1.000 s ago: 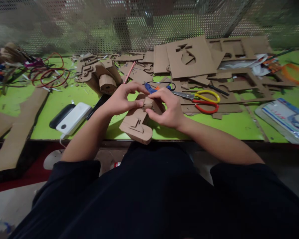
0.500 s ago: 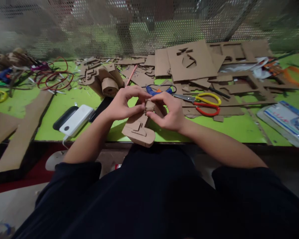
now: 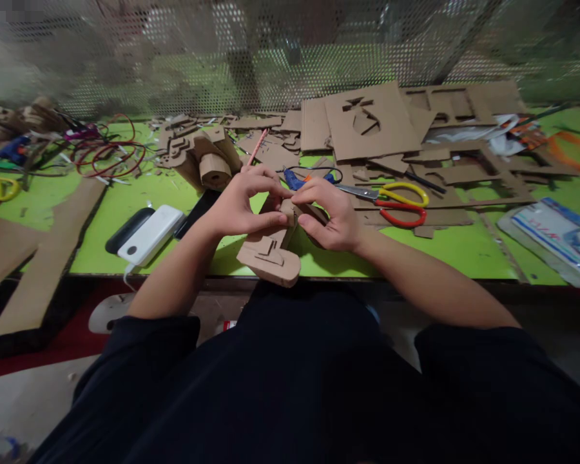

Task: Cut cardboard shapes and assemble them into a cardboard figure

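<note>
Both hands meet over a brown cardboard model (image 3: 270, 258) at the table's front edge; its rounded end with raised L-shaped layers points toward me. My left hand (image 3: 244, 203) pinches a small curved cardboard piece (image 3: 288, 210) between thumb and fingers. From the other side, my right hand (image 3: 331, 212) has its thumb and fingertips closed on the same small piece. Part of the model is hidden under my hands. Just beyond my fingers lies a blue glue gun (image 3: 297, 180) with a black cord.
Scissors (image 3: 401, 203) with yellow and red handles lie to the right, before cardboard sheets (image 3: 374, 129) and scraps. A larger cardboard assembly (image 3: 198, 158), a white power bank (image 3: 151, 235) and a black case stand left. A plastic packet (image 3: 551, 238) lies far right. Perforated mesh (image 3: 270, 58) rises behind.
The small cardboard piece has turned between my fingers and sits slightly lower. My right thumb has shifted a little to the right; the model's rounded end stays in place.
</note>
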